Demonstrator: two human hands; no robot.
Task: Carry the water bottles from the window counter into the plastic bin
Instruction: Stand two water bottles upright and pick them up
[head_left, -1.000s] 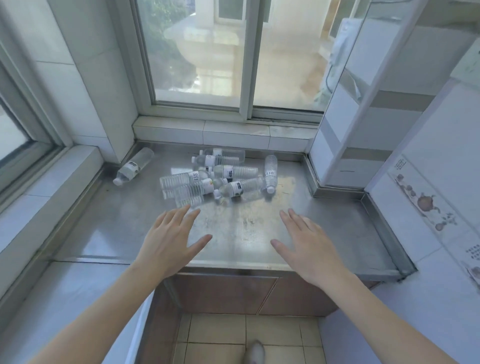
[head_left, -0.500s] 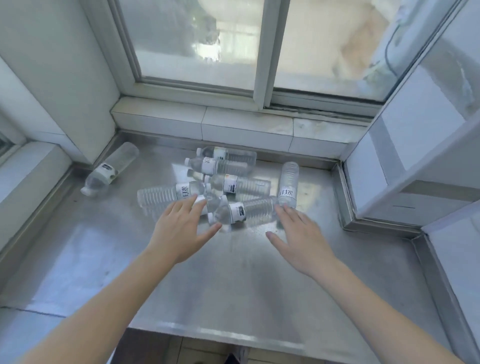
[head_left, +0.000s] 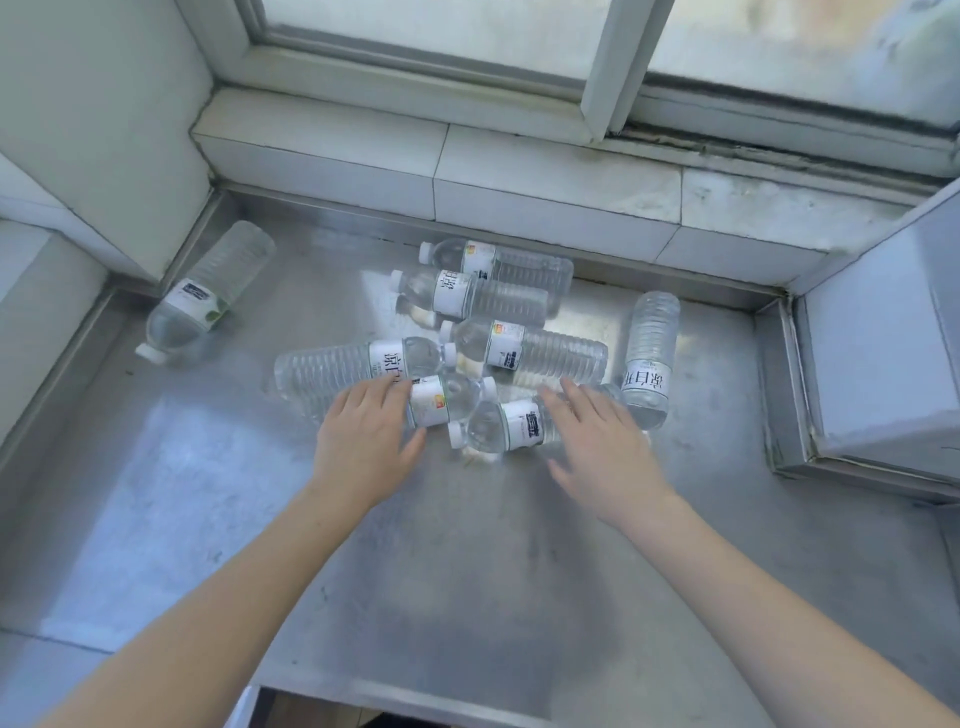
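Several clear water bottles with white labels lie on their sides in a cluster (head_left: 519, 348) on the steel window counter (head_left: 467, 545). One more bottle (head_left: 208, 291) lies apart at the far left corner. My left hand (head_left: 363, 436) rests flat, fingers spread, on the nearest left bottle (head_left: 441, 400) of the cluster. My right hand (head_left: 597, 447) lies palm down over the nearest right bottle (head_left: 514, 426), fingers apart and not curled around it. No plastic bin is in view.
A tiled ledge (head_left: 519, 176) and the window frame (head_left: 608, 67) run behind the bottles. A white boxy block (head_left: 883, 338) stands on the counter's right. A raised tiled sill (head_left: 31, 291) borders the left. The counter's front edge (head_left: 415, 701) is near me.
The camera has come closer and tilted down. Both hands have moved forward from the bare counter onto the nearest bottles of the cluster.
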